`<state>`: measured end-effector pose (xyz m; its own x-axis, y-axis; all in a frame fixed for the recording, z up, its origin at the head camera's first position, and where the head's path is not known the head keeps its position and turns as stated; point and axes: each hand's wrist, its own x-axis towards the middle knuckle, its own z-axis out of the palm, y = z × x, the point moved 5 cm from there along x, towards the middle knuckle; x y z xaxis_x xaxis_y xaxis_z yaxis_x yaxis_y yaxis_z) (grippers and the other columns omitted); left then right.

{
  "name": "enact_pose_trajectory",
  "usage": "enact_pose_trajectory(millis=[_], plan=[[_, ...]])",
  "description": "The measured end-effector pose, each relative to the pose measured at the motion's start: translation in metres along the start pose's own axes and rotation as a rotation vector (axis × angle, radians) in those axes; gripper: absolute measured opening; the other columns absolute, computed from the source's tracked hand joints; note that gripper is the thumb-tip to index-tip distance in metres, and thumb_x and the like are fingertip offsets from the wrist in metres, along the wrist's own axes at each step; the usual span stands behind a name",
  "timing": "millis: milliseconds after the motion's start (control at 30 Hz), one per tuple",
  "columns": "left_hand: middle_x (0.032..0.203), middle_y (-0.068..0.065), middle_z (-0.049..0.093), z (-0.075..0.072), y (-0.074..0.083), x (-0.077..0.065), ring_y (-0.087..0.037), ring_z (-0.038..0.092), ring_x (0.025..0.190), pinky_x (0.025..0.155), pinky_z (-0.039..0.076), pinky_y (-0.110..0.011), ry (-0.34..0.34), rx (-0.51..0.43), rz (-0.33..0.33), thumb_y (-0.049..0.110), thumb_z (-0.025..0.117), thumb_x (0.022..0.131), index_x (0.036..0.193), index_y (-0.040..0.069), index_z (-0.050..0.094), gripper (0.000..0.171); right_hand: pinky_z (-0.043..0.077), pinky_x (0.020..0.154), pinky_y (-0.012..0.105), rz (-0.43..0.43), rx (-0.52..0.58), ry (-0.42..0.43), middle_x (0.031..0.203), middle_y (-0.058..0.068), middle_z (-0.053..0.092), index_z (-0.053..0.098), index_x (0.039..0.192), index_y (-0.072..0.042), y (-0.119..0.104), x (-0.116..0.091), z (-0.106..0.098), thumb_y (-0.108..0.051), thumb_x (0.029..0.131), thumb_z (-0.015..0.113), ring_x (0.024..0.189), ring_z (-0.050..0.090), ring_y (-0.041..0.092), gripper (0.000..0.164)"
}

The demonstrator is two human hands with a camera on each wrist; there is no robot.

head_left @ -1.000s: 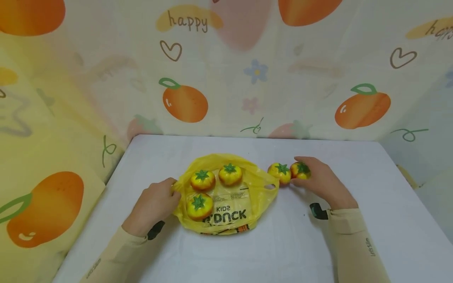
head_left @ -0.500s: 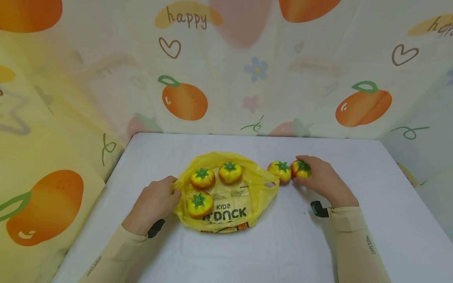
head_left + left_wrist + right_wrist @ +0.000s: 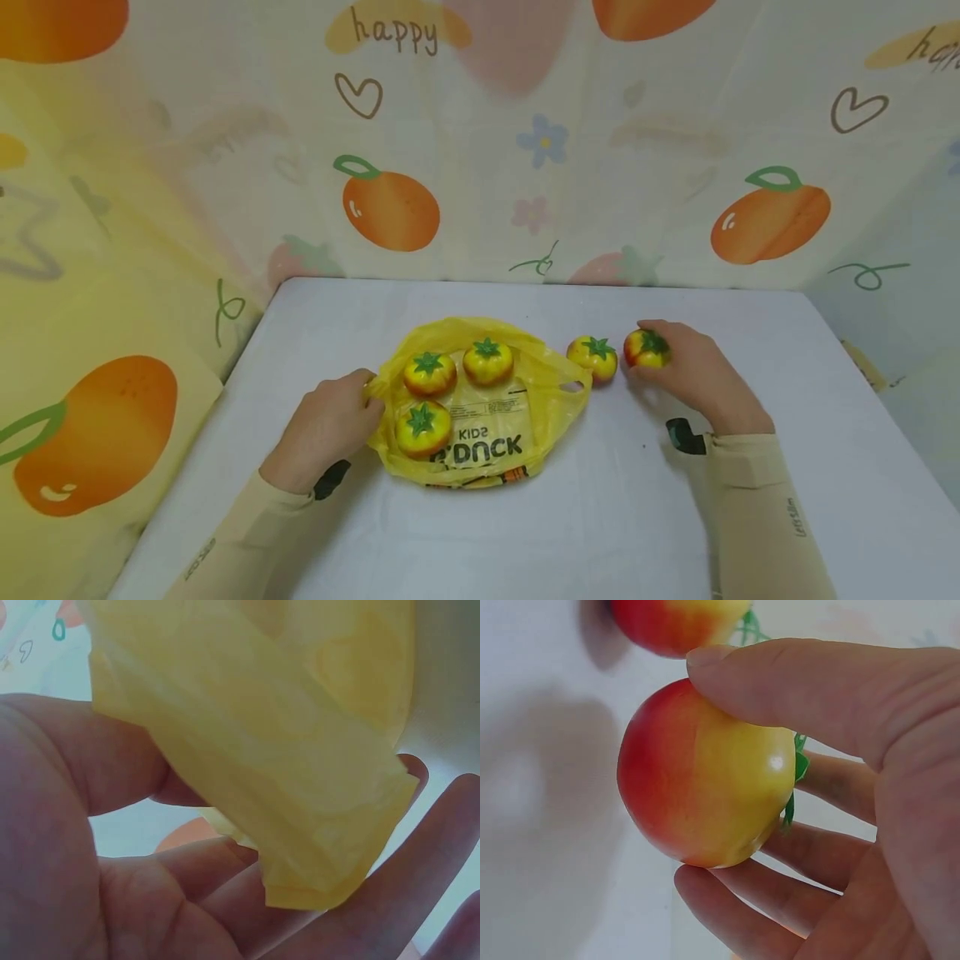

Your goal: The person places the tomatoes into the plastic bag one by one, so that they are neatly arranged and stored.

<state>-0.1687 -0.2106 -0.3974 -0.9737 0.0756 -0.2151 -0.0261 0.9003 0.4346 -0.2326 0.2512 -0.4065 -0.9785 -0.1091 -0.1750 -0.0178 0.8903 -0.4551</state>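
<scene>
A yellow plastic bag (image 3: 551, 408) lies spread on the table, its printed side showing letters upside down. Three yellow-red toy tomatoes with green leaf tops, one of them the front tomato (image 3: 423, 430), sit within the bag's mouth. My left hand (image 3: 330, 429) pinches the bag's left edge; the left wrist view shows the yellow film (image 3: 285, 787) between thumb and fingers. My right hand (image 3: 693, 367) grips another toy tomato (image 3: 705, 780) between thumb and fingertips. Just left of it a loose toy tomato (image 3: 592, 359) rests on the table, beside the bag's right handle.
The white-covered table (image 3: 570, 533) reaches back to a fruit-printed cloth wall (image 3: 465, 217). A similar printed cloth (image 3: 90, 333) rises along the left side.
My right hand has moved slightly right with its tomato, opening a gap from the loose tomato. The left hand stays on the bag's edge. The whole view has shifted a little.
</scene>
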Motion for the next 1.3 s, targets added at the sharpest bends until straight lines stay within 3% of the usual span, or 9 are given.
enact_pose_trajectory(millis=[267, 500, 833, 1000, 1300], plan=[[0.075, -0.005, 0.059, 0.001, -0.002, 0.0, -0.022, 0.055, 0.062, 0.058, 0.043, -0.033, 0.007, 0.0, 0.007, 0.019, 0.051, 0.1, 0.126, 0.001, 0.065, 0.035, 0.041, 0.117, 0.072, -0.025, -0.021, 0.031, 0.162, 0.025, 0.048, 0.043, 0.164, -0.012, -0.01, -0.01, -0.011, -0.038, 0.098, 0.077, 0.141, 0.047, 0.048, 0.079], [0.076, -0.005, 0.06, 0.0, 0.002, 0.001, -0.022, 0.056, 0.062, 0.058, 0.044, -0.033, 0.004, -0.025, -0.001, 0.018, 0.051, 0.099, 0.126, 0.002, 0.065, 0.035, 0.038, 0.119, 0.073, -0.065, -0.042, 0.065, 0.166, 0.024, 0.044, 0.042, 0.165, -0.015, -0.032, -0.026, -0.024, -0.037, 0.097, 0.079, 0.148, 0.043, 0.049, 0.08], [0.076, -0.006, 0.059, 0.0, 0.004, 0.002, -0.022, 0.055, 0.062, 0.057, 0.044, -0.032, 0.012, -0.023, 0.006, 0.018, 0.052, 0.1, 0.123, 0.001, 0.066, 0.032, 0.04, 0.12, 0.068, -0.262, -0.063, 0.115, 0.162, 0.016, 0.052, 0.05, 0.16, -0.015, -0.091, -0.047, -0.025, -0.029, 0.094, 0.085, 0.149, 0.048, 0.042, 0.076], [0.075, -0.006, 0.059, -0.002, 0.003, 0.002, -0.022, 0.055, 0.061, 0.056, 0.044, -0.031, 0.015, -0.027, 0.006, 0.018, 0.052, 0.1, 0.122, -0.001, 0.065, 0.032, 0.045, 0.118, 0.065, -0.327, -0.065, 0.087, 0.162, 0.01, 0.052, 0.052, 0.158, -0.018, -0.125, -0.05, -0.016, -0.031, 0.094, 0.084, 0.146, 0.051, 0.038, 0.073], [0.074, -0.006, 0.058, -0.006, 0.0, -0.001, -0.021, 0.055, 0.06, 0.056, 0.044, -0.031, 0.028, -0.018, 0.016, 0.017, 0.053, 0.1, 0.117, 0.001, 0.066, 0.027, 0.047, 0.119, 0.058, -0.456, -0.084, -0.005, 0.16, 0.01, 0.055, 0.054, 0.158, -0.017, -0.169, -0.049, 0.023, -0.029, 0.093, 0.086, 0.145, 0.055, 0.036, 0.073]])
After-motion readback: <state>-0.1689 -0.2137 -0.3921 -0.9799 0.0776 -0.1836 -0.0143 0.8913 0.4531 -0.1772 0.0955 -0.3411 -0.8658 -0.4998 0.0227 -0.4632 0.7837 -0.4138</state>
